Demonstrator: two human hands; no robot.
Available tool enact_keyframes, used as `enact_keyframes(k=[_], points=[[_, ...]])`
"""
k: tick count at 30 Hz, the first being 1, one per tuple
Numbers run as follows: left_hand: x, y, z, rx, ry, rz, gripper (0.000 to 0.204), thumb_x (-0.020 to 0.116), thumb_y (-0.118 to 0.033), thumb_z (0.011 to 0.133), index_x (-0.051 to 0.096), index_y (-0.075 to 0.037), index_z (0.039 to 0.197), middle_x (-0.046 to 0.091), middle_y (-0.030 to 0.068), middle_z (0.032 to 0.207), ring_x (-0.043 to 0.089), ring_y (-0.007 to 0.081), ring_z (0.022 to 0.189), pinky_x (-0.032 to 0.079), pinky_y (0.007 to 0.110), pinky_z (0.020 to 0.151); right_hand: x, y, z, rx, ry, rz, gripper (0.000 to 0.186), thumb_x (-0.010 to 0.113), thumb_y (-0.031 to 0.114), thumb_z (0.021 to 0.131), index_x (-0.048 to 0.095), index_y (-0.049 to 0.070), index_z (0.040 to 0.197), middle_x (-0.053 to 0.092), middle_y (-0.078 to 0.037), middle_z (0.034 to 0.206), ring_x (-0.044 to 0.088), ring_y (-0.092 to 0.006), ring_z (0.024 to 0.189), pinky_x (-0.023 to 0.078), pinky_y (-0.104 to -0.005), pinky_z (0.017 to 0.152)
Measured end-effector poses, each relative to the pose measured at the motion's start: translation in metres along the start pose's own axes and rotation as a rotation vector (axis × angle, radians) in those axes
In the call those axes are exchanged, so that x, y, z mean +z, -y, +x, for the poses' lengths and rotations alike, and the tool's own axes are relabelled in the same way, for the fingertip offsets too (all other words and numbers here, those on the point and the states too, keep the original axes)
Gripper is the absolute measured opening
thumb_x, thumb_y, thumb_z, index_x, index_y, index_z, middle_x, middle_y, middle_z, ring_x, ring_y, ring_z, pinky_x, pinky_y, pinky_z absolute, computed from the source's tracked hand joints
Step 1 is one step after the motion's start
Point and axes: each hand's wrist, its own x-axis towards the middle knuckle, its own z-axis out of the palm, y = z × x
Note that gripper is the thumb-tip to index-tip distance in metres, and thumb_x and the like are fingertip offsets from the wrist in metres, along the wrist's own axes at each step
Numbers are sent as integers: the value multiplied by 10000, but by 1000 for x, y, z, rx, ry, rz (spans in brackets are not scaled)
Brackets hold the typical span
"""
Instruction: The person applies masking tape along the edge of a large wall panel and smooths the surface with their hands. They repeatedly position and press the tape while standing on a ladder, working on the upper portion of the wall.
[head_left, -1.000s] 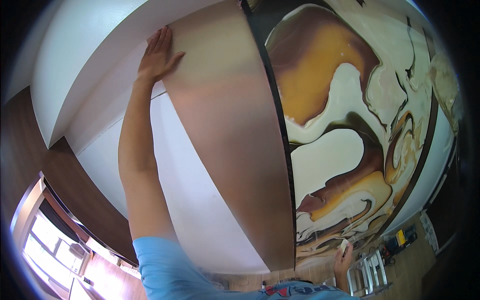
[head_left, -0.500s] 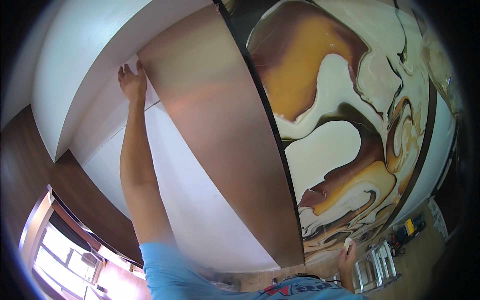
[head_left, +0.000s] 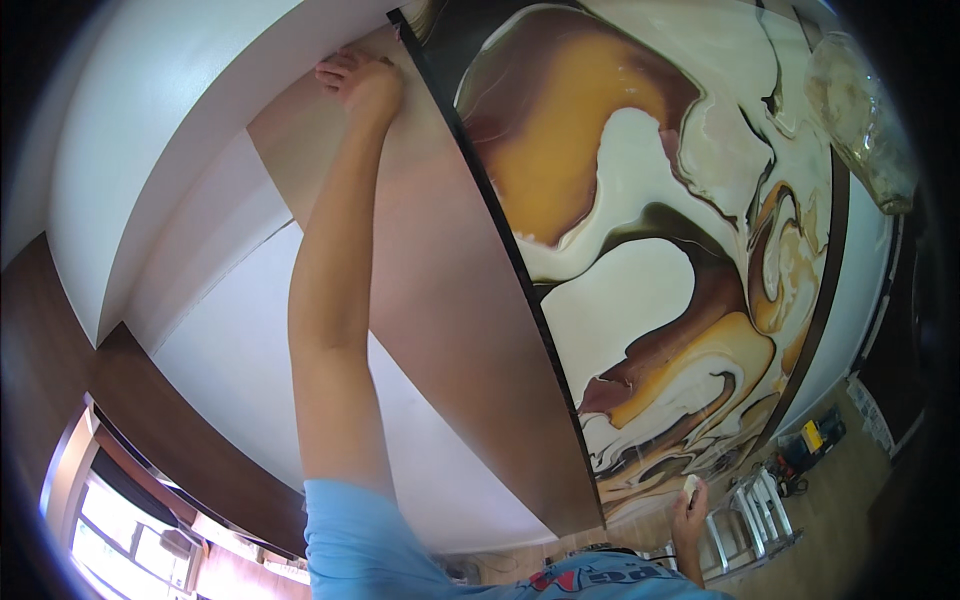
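Note:
My left hand (head_left: 368, 86) is raised high and presses against the top end of a brownish bronze panel (head_left: 450, 270), close under the white ceiling edge. Its fingers point left along the panel and seem to hold nothing. Low on the right, my right hand (head_left: 687, 518) is closed round a small cream-white piece (head_left: 690, 485), whose exact kind I cannot make out. A black strip (head_left: 500, 222) runs down the panel's right side. Beyond it stands a large glossy panel (head_left: 660, 270) with swirling cream, amber and dark brown patterns.
A silver stepladder (head_left: 752, 522) stands at the lower right, beside a black and yellow tool (head_left: 812, 440) on the floor. Clear plastic wrapping (head_left: 860, 120) hangs at the upper right. White wall (head_left: 220, 310) lies left of the bronze panel, with a window (head_left: 130, 530) at the lower left.
My left hand has moved up and right, from the bronze panel's left edge onto its top part. The view has shifted slightly; my right hand still holds the cream-white piece.

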Motion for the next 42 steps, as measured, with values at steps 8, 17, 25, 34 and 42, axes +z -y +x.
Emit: enact_keyframes(k=[8, 17, 25, 34, 42], points=[[-44, 18, -7, 356, 164, 79, 722, 526, -498, 1002, 309, -198, 1623, 228, 241, 1678, 243, 440, 1542, 286, 537, 1224, -1, -9, 10, -94, 94, -80, 337, 530, 70, 1040, 470, -14, 1360, 585, -56, 921, 547, -121, 763, 461, -274, 686], [-47, 109, -18, 529, 83, 120, 793, 477, -588, 1001, 225, -221, 1657, 125, 43, 1746, 127, 334, 1597, 187, 514, 1274, 24, 6, 22, -80, 126, -66, 328, 522, 98, 1052, 468, -17, 1355, 575, -54, 909, 538, -114, 759, 456, -274, 676], [-53, 214, -21, 335, 130, 163, 953, 390, -767, 956, 94, -225, 1681, 69, 39, 1753, 55, 319, 1609, 139, 508, 1290, 17, -4, 11, -74, 203, -25, 339, 514, 90, 1041, 462, -21, 1357, 544, -36, 887, 520, -93, 727, 445, -252, 631], [-60, 226, -16, 79, 222, 4, 1168, 459, -814, 896, 90, 4, 1644, 79, 252, 1714, 74, 408, 1595, 140, 555, 1267, 15, -2, 14, -69, 199, -54, 352, 515, 89, 1067, 438, -21, 1393, 550, -62, 1001, 507, -90, 781, 443, -241, 664], [-35, 102, -10, -35, 200, 43, 1114, 443, -714, 950, 93, 123, 1596, 103, 387, 1655, 72, 483, 1576, 85, 606, 1252, 8, -10, 10, -14, 167, 31, 379, 511, 80, 1064, 419, -22, 1417, 554, -71, 1100, 498, -83, 827, 444, -227, 692]])
